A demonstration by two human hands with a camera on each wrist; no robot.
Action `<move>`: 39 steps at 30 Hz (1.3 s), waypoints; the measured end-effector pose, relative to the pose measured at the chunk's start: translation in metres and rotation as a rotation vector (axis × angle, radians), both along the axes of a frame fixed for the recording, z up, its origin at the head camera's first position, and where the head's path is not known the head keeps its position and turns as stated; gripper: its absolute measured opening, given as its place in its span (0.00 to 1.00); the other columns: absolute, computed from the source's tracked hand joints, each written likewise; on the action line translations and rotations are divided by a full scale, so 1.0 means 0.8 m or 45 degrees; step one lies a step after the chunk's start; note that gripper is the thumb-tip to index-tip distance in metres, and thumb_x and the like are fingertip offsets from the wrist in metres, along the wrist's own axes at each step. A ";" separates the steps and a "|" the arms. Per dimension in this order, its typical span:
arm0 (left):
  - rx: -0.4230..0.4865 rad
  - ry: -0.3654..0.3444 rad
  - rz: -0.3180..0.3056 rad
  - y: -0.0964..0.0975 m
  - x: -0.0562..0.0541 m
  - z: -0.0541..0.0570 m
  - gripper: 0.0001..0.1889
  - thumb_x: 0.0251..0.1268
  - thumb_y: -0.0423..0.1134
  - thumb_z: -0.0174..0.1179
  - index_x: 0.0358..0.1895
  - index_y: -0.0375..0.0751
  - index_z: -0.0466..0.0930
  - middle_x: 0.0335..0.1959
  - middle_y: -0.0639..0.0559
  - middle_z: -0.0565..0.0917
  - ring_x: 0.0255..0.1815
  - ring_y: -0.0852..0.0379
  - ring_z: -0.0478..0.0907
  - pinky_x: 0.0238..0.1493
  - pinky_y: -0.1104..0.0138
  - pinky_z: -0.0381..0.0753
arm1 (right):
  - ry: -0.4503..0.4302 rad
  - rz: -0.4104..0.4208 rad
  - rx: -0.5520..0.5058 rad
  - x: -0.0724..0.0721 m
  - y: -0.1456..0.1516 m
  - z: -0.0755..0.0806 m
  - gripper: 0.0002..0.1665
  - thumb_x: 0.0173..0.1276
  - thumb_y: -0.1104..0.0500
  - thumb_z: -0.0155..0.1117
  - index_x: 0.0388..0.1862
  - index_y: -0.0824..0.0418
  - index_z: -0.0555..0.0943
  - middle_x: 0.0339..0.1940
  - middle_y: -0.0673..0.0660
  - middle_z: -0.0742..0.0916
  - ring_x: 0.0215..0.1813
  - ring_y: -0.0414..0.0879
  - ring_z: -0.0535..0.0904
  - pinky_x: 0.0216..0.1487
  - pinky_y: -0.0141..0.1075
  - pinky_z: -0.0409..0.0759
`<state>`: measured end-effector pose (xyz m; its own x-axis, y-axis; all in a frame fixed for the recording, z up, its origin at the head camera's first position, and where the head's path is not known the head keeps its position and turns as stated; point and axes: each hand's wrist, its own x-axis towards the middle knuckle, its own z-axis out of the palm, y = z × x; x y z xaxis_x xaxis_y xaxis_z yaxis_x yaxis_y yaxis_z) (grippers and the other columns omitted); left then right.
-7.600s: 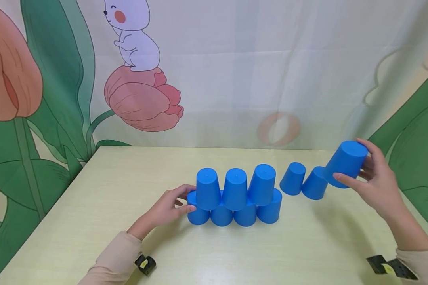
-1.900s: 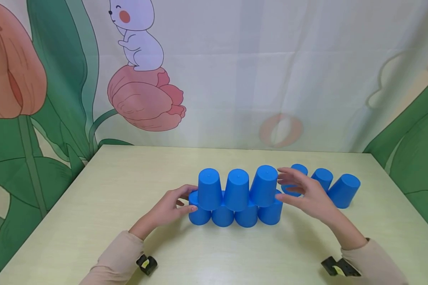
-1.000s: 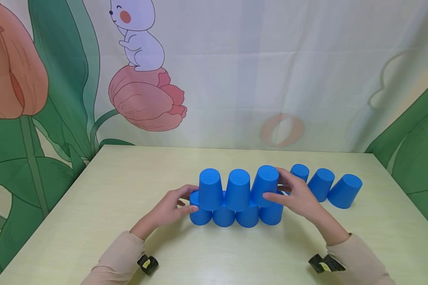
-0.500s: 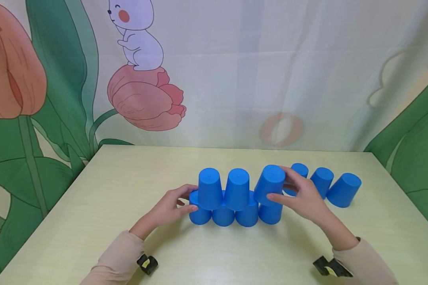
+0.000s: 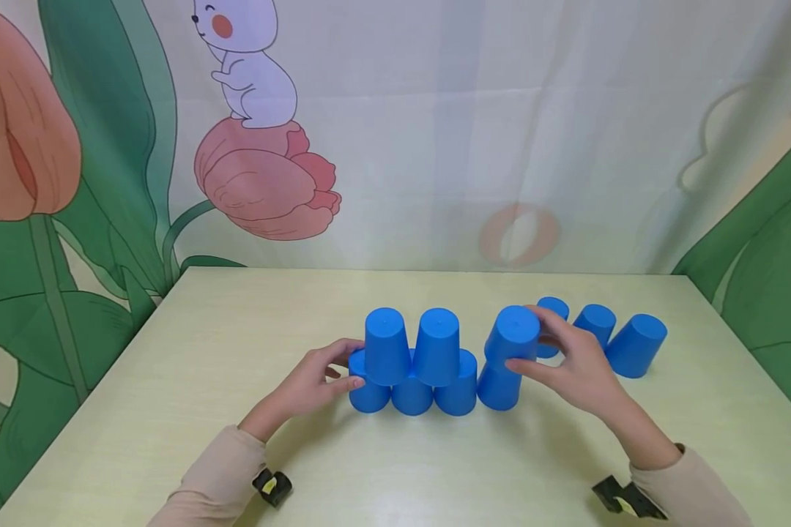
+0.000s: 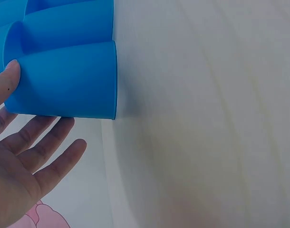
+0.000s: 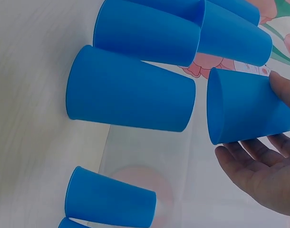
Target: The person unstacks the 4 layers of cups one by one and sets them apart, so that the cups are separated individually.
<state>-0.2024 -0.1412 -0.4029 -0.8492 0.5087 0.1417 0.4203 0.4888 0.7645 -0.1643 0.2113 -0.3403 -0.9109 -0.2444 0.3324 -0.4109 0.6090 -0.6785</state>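
Note:
Upside-down blue plastic cups stand in a row on the table, with two more cups, such as this upper cup [image 5: 437, 348], bridging the row's left part. My right hand [image 5: 576, 366] holds another blue cup [image 5: 513, 335] between thumb and fingers. In the right wrist view a gap separates this held cup [image 7: 254, 107] from the row's rightmost cup [image 7: 130, 90]. At the opposite end, my left hand [image 5: 316, 380] grips the leftmost bottom cup [image 5: 369, 399], its thumb in front and fingers behind. In the left wrist view the thumb lies at that cup's [image 6: 64, 80] narrow end.
Three more upside-down cups stand at the right, the nearest one [image 5: 636, 346] tilted-looking in the head view and the farthest partly behind my right hand. The pale table [image 5: 191, 351] ends at a printed curtain [image 5: 395, 183] at the back.
Earlier my right hand set a cup down at the right and came back to the stack. Within the last second it has lifted the right upper cup and shifted it rightward. The left hand stays put.

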 end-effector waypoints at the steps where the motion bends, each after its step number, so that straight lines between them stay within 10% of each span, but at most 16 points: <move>1: -0.002 0.001 -0.001 0.000 0.000 0.000 0.26 0.60 0.41 0.60 0.60 0.37 0.66 0.52 0.42 0.77 0.48 0.45 0.76 0.43 0.56 0.77 | 0.002 -0.007 0.001 0.001 0.001 0.000 0.37 0.53 0.57 0.71 0.61 0.62 0.67 0.52 0.65 0.79 0.51 0.62 0.77 0.47 0.57 0.73; 39: -0.007 -0.014 0.009 0.000 0.000 -0.001 0.26 0.60 0.41 0.60 0.60 0.37 0.66 0.52 0.41 0.77 0.48 0.45 0.76 0.43 0.55 0.77 | 0.008 -0.195 0.008 0.018 0.070 -0.011 0.39 0.55 0.58 0.70 0.62 0.67 0.64 0.54 0.71 0.75 0.50 0.69 0.74 0.47 0.59 0.71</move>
<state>-0.2025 -0.1412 -0.4039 -0.8544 0.5032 0.1297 0.4085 0.4960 0.7662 -0.1500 0.2671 -0.3489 -0.9357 -0.1047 0.3368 -0.3169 0.6689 -0.6724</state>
